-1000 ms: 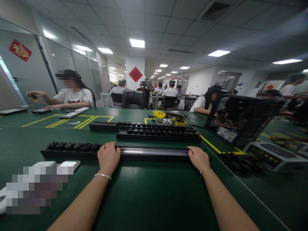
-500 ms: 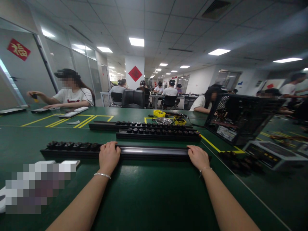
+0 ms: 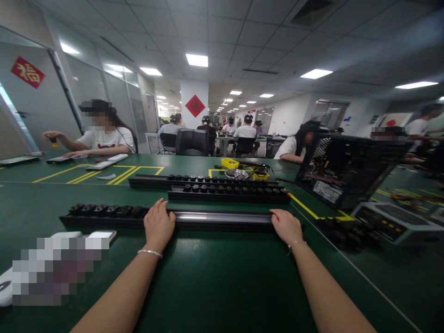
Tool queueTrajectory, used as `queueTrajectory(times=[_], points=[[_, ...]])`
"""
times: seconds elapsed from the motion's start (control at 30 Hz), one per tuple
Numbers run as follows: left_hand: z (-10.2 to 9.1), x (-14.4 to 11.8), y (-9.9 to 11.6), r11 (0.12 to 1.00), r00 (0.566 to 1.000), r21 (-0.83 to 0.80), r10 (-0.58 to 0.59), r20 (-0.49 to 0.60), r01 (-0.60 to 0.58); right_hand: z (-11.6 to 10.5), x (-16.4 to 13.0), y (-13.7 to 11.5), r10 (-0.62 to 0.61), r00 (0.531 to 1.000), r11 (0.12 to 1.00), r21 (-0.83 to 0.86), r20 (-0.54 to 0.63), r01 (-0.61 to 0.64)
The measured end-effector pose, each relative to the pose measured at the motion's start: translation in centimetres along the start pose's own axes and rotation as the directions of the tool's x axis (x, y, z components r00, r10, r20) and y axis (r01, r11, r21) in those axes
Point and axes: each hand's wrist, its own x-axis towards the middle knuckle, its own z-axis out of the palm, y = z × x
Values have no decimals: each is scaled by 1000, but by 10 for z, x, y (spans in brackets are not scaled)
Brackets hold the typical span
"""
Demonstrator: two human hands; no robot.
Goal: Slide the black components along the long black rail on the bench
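Seemingly stiff and fairly heavy, the long black rail (image 3: 222,218) lies across mid-frame on the green table (image 3: 222,277). Left hand (image 3: 158,225) drapes over its middle, fingers loose; right hand (image 3: 286,226) clasps its right end, a sensible two-point hold.

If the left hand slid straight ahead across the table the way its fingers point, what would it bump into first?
The left hand already rests on the near black rail. Past that comes bare green table, then probably the second black rail carrying small black caps, though depth is hard to judge.
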Motion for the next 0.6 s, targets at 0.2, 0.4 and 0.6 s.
queueTrajectory(times=[0.2,0.4,0.6], points=[[0,1,-1,992,984,-30,-116,136,121,0,0,0,3,1000,1000,-5,2,-3],[-1,5,-3,993,981,-34,-110,162,117,-1,0,0,12,1000,1000,-2,14,-12],[-4,4,0,994,978,-26,-97,184,103,1,0,0,-1,1000,1000,-7,-14,0]])
